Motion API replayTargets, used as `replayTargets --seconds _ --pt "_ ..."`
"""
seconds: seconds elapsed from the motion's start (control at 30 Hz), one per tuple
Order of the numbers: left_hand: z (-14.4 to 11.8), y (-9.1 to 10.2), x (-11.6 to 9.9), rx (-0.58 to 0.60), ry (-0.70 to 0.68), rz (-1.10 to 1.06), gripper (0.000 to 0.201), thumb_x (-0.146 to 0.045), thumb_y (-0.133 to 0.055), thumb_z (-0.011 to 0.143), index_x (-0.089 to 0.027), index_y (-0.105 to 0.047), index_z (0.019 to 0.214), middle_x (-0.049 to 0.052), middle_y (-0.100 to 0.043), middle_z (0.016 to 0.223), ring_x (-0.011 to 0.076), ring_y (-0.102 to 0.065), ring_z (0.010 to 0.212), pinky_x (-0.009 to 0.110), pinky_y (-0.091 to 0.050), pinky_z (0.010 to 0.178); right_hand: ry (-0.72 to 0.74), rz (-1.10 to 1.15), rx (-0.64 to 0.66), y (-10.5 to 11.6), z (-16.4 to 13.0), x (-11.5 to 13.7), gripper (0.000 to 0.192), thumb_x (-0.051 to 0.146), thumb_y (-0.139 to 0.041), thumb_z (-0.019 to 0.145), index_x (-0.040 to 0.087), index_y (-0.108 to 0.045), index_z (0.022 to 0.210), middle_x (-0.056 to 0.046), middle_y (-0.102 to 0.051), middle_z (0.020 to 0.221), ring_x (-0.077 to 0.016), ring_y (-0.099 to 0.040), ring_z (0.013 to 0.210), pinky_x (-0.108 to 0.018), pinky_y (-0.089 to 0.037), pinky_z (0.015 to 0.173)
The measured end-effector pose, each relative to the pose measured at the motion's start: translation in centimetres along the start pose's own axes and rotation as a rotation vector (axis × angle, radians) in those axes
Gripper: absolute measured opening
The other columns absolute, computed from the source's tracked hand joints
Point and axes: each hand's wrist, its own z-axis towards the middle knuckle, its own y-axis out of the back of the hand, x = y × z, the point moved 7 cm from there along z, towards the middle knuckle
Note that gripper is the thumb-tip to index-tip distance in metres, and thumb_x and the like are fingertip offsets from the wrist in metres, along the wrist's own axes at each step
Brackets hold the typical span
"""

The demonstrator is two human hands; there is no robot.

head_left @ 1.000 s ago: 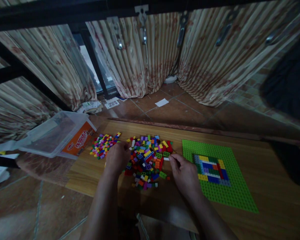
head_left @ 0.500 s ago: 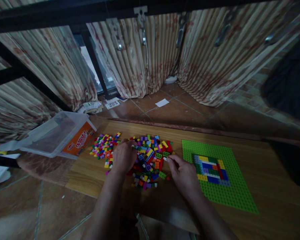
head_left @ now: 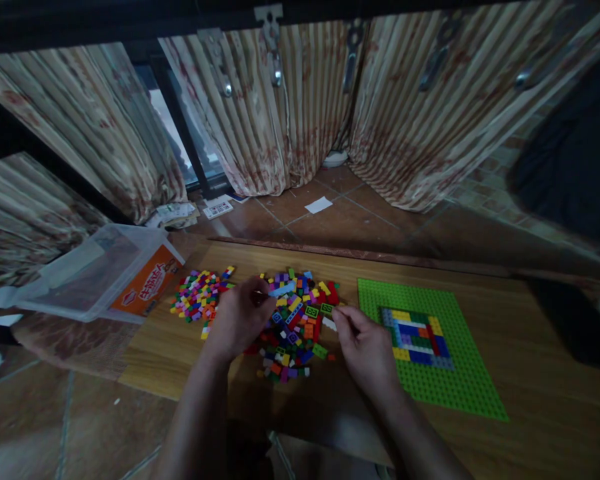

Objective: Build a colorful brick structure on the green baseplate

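My left hand [head_left: 240, 317] pinches a light blue brick [head_left: 283, 289], a long one, just above the loose brick pile [head_left: 290, 327]. At the pile's right side, my right hand [head_left: 365, 343] is closed, thumb against forefinger, with a white brick [head_left: 329, 324] at its fingertips, partly hidden by them. Green bricks [head_left: 312, 311] with hollow undersides up lie beside those fingertips. To the right of that hand rests a green baseplate [head_left: 473, 373], bearing a flat, squarish build [head_left: 415, 339] of yellow, blue, white, red, green and grey bricks.
A heap of smaller bricks [head_left: 195, 293] lies left of the main pile on the wooden table [head_left: 160, 360]. Beyond the table's left end stands a clear plastic bin [head_left: 80, 280] with an orange label. A dark flat object [head_left: 570, 327] lies at the right.
My left hand has come up slightly from the pile, and the light blue brick now shows in its fingers. More of the white brick shows at my right fingertips. The view has shifted a little.
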Motion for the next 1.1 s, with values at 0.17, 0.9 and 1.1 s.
replayTargets --seconds 0.17,0.9,1.1 --pt "-0.6 -2.6 -1.5 0.037 -0.127 -0.078 0.003 -0.022 -0.058 0.079 -0.019 -0.057 0.08 -0.003 -0.06 0.067 0.0118 -0.054 0.059 0.022 -0.04 0.055 -0.022 0.194 -0.029 0.0 -0.2 0.3 0.026 0.042 -0.054 0.092 0.022 -0.069 0.099 -0.003 -0.075 0.087 -0.0175 -0.07 0.078 -0.025 -0.051 0.065" --pt "4.8 -3.2 -0.3 0.009 -0.137 0.602 0.04 -0.009 -0.048 0.081 -0.02 -0.068 0.114 0.009 -0.068 0.118 0.0255 -0.06 0.113 0.034 -0.045 0.099 0.097 0.1 -0.013 0.7 -0.2 0.8 0.019 0.033 -0.053 0.093 0.023 -0.07 0.097 -0.003 -0.074 0.094 -0.0182 -0.07 0.086 -0.028 -0.053 0.073" --pt "4.7 -2.5 0.5 0.005 -0.07 0.598 0.03 -0.013 -0.048 0.084 -0.018 -0.069 0.104 0.012 -0.071 0.103 0.0258 -0.066 0.097 0.032 -0.049 0.085 0.108 0.082 -0.024 1.2 -0.1 1.0 0.019 0.032 -0.054 0.093 0.023 -0.07 0.095 -0.004 -0.074 0.093 -0.0188 -0.07 0.085 -0.028 -0.054 0.072"
